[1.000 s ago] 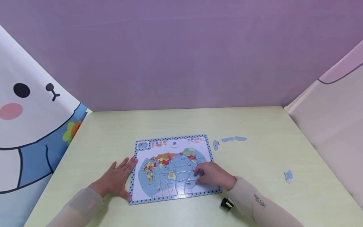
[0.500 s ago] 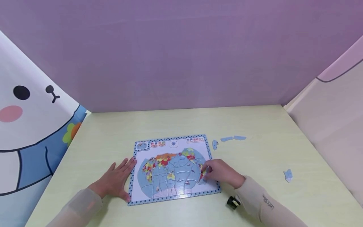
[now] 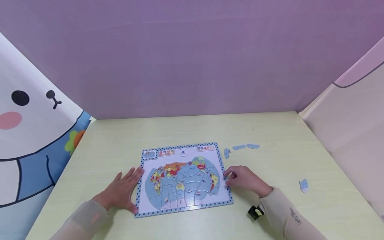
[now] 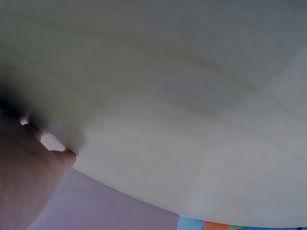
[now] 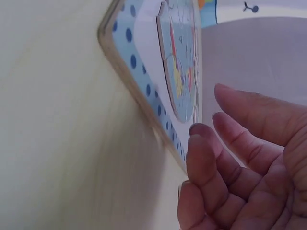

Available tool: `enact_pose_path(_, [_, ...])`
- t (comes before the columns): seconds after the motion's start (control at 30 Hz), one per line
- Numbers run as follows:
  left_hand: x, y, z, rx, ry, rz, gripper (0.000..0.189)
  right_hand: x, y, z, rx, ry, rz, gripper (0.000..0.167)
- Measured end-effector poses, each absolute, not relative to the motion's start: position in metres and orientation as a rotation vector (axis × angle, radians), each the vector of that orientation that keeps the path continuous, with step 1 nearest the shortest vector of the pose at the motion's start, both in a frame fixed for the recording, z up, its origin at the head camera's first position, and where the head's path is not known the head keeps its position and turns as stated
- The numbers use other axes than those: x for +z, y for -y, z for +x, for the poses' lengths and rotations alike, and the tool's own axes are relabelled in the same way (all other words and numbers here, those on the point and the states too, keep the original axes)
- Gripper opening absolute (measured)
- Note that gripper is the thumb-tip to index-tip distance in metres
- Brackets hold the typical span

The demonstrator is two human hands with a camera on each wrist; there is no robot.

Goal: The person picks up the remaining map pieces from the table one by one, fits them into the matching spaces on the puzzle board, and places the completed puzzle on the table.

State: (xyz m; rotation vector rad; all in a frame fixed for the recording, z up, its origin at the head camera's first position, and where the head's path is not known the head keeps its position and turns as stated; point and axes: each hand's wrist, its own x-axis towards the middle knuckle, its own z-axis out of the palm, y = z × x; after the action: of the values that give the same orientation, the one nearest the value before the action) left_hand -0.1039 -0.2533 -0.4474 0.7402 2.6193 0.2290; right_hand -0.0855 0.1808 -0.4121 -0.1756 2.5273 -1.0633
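Note:
A world-map jigsaw lies in its blue-dotted board (image 3: 210,201) on the table, most of its pieces fitted together. My left hand (image 3: 120,190) is spread flat at the board's left edge, fingertips and thumb touching it; the left wrist view catches only part of this hand (image 4: 29,177). At the right edge, my right hand (image 3: 246,179) hovers with loosely bent fingers. In the right wrist view, thumb and fingers (image 5: 259,112) are apart with nothing between them. A piece with yellow and red land (image 3: 214,182) sits at the map's right side, just left of that hand.
Three loose blue pieces lie beyond the board's upper right corner: a short upright one (image 3: 227,153) and two long ones (image 3: 239,147). Another loose piece (image 3: 304,186) lies far right. A black device (image 3: 255,212) hangs at the right wrist. Purple cloth (image 3: 192,66) walls off the table's back.
My right hand has drawn back rightward from the map to the board's edge, leaving the yellow and red piece on the map's right side. The left hand has stayed put.

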Motion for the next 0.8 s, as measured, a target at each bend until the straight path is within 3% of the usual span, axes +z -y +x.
enact_pose_path(0.8, [-0.447,0.252,-0.107,0.208,-2.565,0.679,0.137,-0.423,-0.251,-0.079,-1.124,-2.560,-0.153,0.024])
